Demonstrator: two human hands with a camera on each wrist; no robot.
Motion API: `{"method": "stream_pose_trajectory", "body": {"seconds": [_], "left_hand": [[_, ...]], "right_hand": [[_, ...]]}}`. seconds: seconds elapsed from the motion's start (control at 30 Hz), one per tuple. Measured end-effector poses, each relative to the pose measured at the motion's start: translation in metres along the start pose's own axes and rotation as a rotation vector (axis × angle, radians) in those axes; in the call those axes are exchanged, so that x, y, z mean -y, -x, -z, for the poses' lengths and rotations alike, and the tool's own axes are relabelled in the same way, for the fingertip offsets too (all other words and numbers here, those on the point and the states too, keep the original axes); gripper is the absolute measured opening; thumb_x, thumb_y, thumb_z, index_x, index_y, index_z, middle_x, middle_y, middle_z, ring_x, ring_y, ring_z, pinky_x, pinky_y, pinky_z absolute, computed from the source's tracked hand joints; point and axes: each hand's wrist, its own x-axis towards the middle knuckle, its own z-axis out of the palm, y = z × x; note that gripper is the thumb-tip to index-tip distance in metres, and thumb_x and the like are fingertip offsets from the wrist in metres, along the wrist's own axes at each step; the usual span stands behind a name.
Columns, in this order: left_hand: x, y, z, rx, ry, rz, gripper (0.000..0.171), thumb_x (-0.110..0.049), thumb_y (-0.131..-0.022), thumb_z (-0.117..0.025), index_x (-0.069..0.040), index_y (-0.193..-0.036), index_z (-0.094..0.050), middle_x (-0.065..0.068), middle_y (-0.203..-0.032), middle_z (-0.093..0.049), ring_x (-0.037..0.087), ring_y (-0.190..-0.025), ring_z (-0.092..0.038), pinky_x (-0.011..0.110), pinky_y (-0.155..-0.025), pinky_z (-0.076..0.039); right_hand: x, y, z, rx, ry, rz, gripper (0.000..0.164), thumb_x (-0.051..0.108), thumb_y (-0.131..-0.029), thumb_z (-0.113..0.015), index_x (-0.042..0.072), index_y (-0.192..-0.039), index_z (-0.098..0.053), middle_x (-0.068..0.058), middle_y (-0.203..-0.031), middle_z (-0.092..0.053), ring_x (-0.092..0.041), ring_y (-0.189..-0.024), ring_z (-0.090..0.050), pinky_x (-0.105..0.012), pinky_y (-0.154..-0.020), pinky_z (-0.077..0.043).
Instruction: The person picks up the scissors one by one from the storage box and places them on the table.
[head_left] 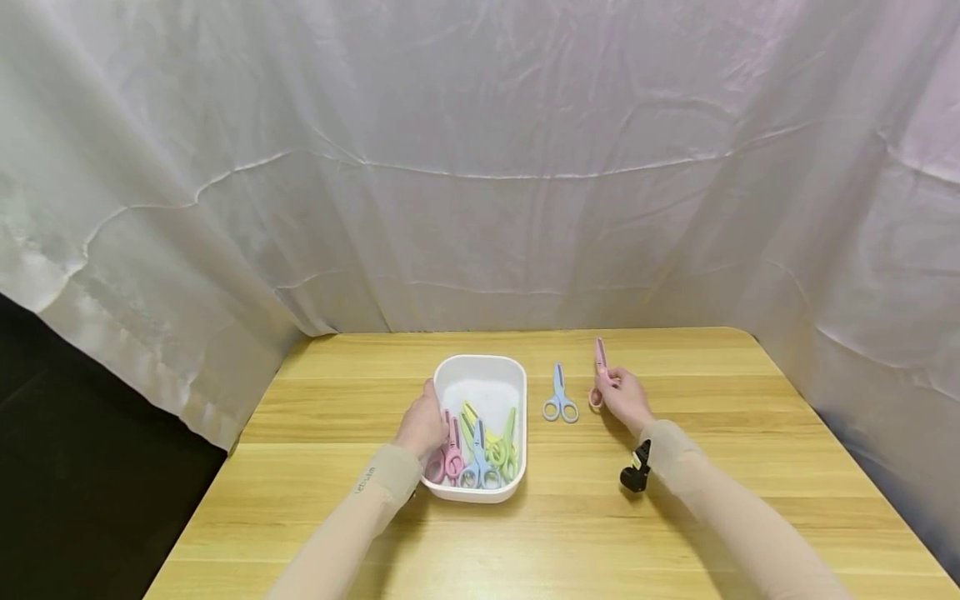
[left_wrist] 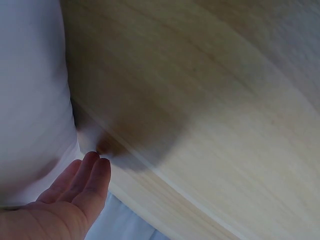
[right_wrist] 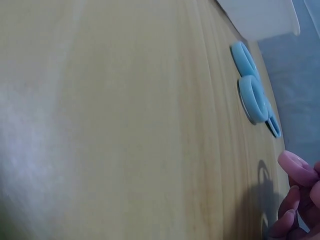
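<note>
A white box (head_left: 520, 433) holds several pink, yellow, green and blue scissors toward its near end. My left hand (head_left: 422, 423) grips its left wall; in the left wrist view the fingers (left_wrist: 95, 185) lie along the outside, while the thumb is hidden there. To the right of the box, blue scissors (head_left: 559, 393) lie on the table with their blades pointing away. Farther right, my right hand (head_left: 626, 398) pinches pink scissors (head_left: 601, 358) by the handle area, blades pointing away. One pink handle loop (right_wrist: 297, 168) shows above the fingers in the right wrist view, over a shadow on the table.
The wooden table (head_left: 570, 533) extends to a pale curtain (head_left: 480, 242) behind and at the sides. A dark area (head_left: 82, 467) lies beyond the table's left edge. A small black device (head_left: 636, 468) sits at the right wrist.
</note>
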Motion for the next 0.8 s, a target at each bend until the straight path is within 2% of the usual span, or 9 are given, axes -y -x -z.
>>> {"method": "stream_pose_trajectory", "body": {"seconds": [0.17,0.37,0.67,0.8], "left_hand": [[-0.001,0.001,0.000,-0.003,-0.014,-0.014,0.091,0.013,-0.088,-0.058,-0.007,-0.161,-0.008,0.026,-0.125,-0.061,0.023,-0.077,-0.061,0.030,-0.067,-0.056],[-0.001,0.001,0.000,-0.007,-0.044,-0.023,0.092,0.012,-0.087,-0.059,-0.006,-0.161,-0.008,0.026,-0.126,-0.061,0.023,-0.078,-0.061,0.030,-0.069,-0.057],[-0.001,0.003,0.001,0.002,-0.013,-0.015,0.095,0.013,-0.086,-0.060,-0.007,-0.162,-0.007,0.027,-0.130,-0.059,0.023,-0.079,-0.062,0.029,-0.067,-0.057],[-0.001,0.003,0.002,-0.002,-0.029,-0.024,0.095,0.013,-0.085,-0.061,-0.006,-0.161,-0.008,0.027,-0.129,-0.060,0.024,-0.081,-0.062,0.031,-0.070,-0.058]], "right_hand": [[-0.003,-0.002,0.003,0.010,0.044,-0.007,0.040,0.026,-0.102,-0.051,-0.006,-0.127,-0.052,-0.021,-0.112,-0.068,-0.019,-0.092,-0.059,-0.021,-0.074,-0.045],[-0.006,-0.001,0.008,0.027,0.066,0.001,0.040,0.025,-0.102,-0.051,-0.008,-0.125,-0.054,-0.024,-0.114,-0.065,-0.025,-0.098,-0.059,-0.024,-0.078,-0.045],[-0.009,-0.001,0.014,0.060,0.102,0.024,0.035,0.023,-0.103,-0.051,-0.009,-0.118,-0.055,-0.021,-0.102,-0.069,-0.022,-0.089,-0.060,-0.024,-0.077,-0.044],[-0.009,-0.001,0.015,0.066,0.139,0.029,0.034,0.023,-0.103,-0.051,-0.008,-0.116,-0.057,-0.020,-0.101,-0.068,-0.021,-0.086,-0.058,-0.025,-0.075,-0.044]]}}
